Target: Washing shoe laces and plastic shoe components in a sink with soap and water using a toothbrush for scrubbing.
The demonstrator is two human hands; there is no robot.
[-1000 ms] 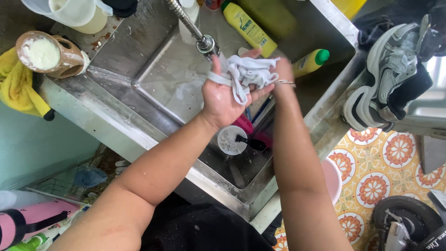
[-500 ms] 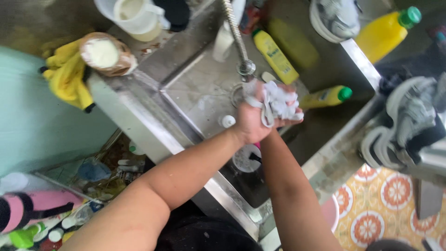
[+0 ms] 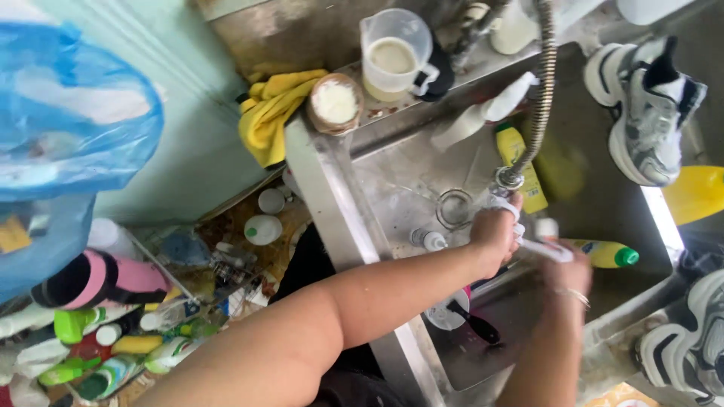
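Both my hands work over a steel sink [image 3: 332, 196], just under the end of a flexible metal faucet hose [image 3: 537, 98]. My left hand [image 3: 494, 234] is closed around white shoelaces [image 3: 539, 245] that stretch across to my right hand [image 3: 566, 267], which also grips them. The image is blurred here, so the laces' shape is unclear. Below my hands in the basin lie a black-handled brush [image 3: 475, 324] and a small white dish [image 3: 445, 313].
Yellow bottles [image 3: 520, 162] [image 3: 603, 252] lie in the sink. A measuring jug [image 3: 392, 56], a round tub [image 3: 335, 102] and a yellow cloth [image 3: 268, 113] sit on the rim. White sneakers [image 3: 648, 113] rest at right. Bottles and clutter [image 3: 113, 339] fill the floor at left.
The view has swung right and tilted, bringing the floor clutter and a blue bag into sight. My hands have pulled apart a little, the laces stretched between them under the faucet.
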